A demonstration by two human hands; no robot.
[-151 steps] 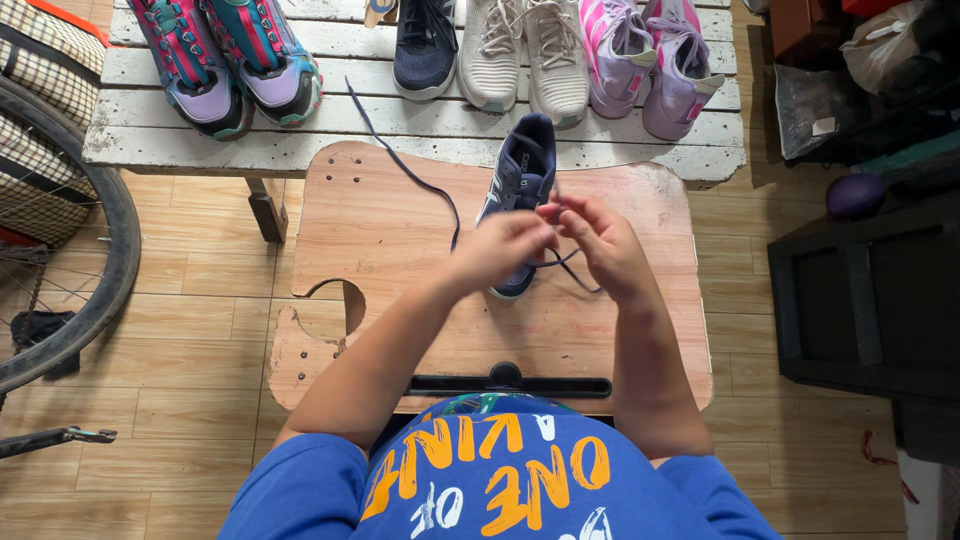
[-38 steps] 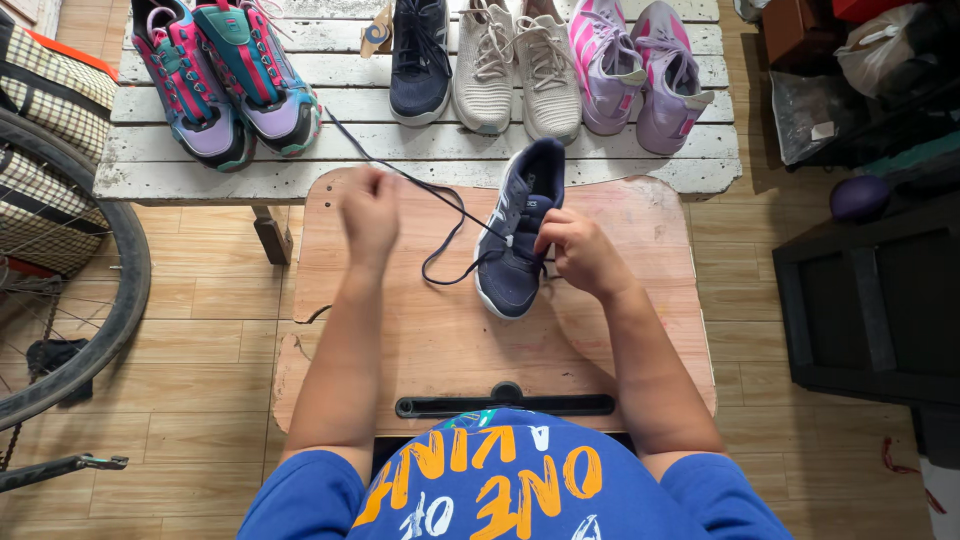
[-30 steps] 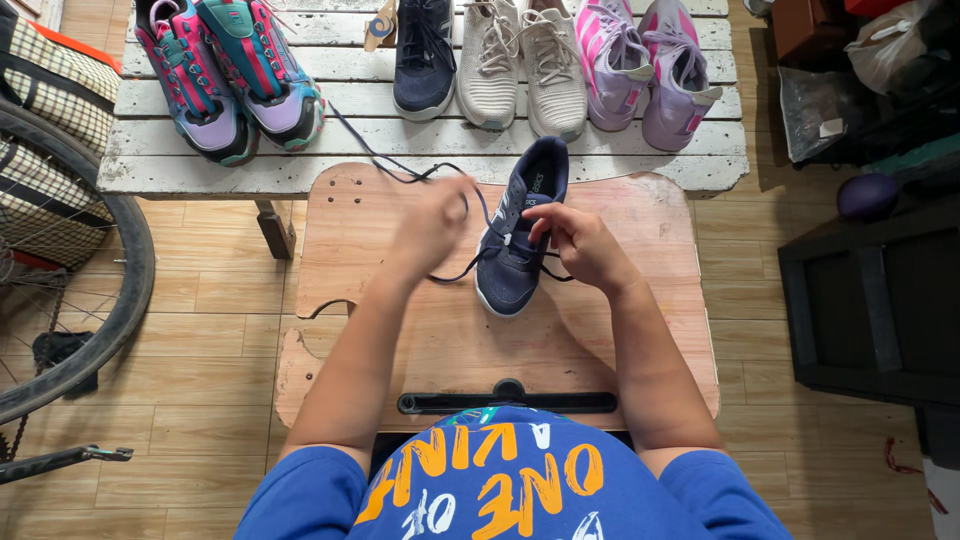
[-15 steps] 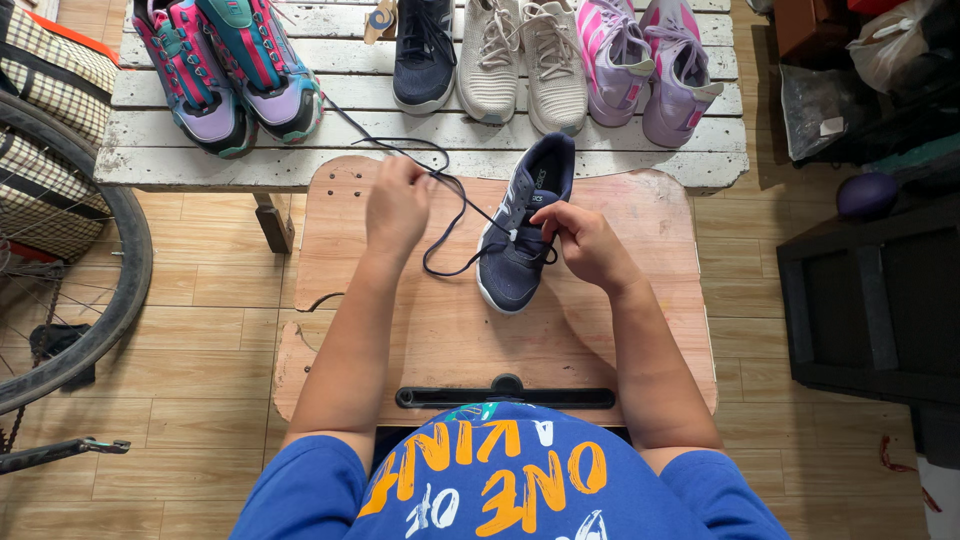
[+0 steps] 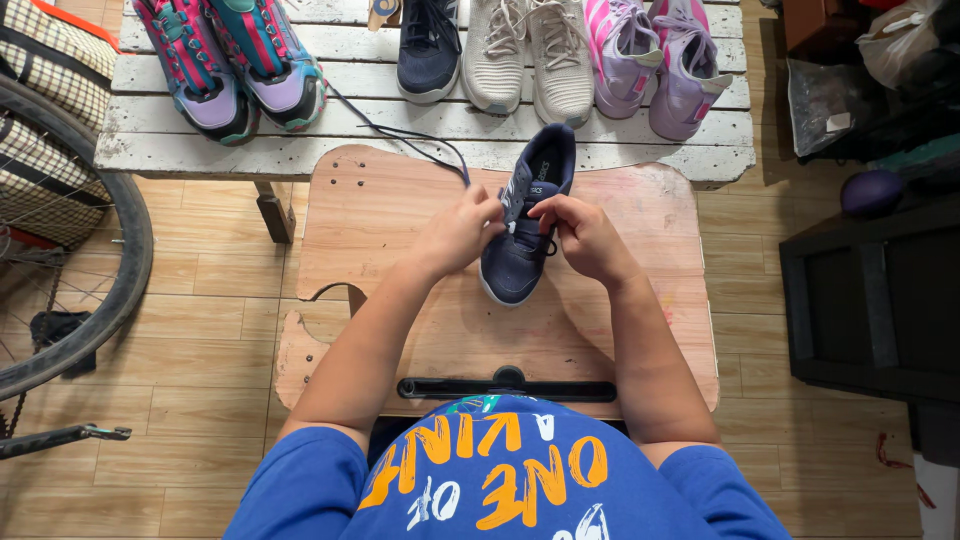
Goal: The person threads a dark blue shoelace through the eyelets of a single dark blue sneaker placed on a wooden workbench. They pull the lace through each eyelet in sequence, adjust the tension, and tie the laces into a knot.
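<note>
Where the floor meets the left edge, a bicycle wheel (image 5: 95,300) stands beside a checked bag (image 5: 50,60). White slatted desk (image 5: 420,125): pink-and-teal shoes (image 5: 230,60), one navy shoe (image 5: 430,45), beige pair (image 5: 530,55), pink-and-lilac pair (image 5: 655,55), in a row. Wooden board (image 5: 400,230), just below the desk: a navy shoe (image 5: 520,235) lies on it, toe toward the person. Left hand (image 5: 462,232): fingers pinched narrow on the dark lace (image 5: 410,135), which trails up across the desk. Right hand (image 5: 585,235): fingers closed on the lacing at the shoe's tongue. Far right, a dark cabinet (image 5: 880,300).
</note>
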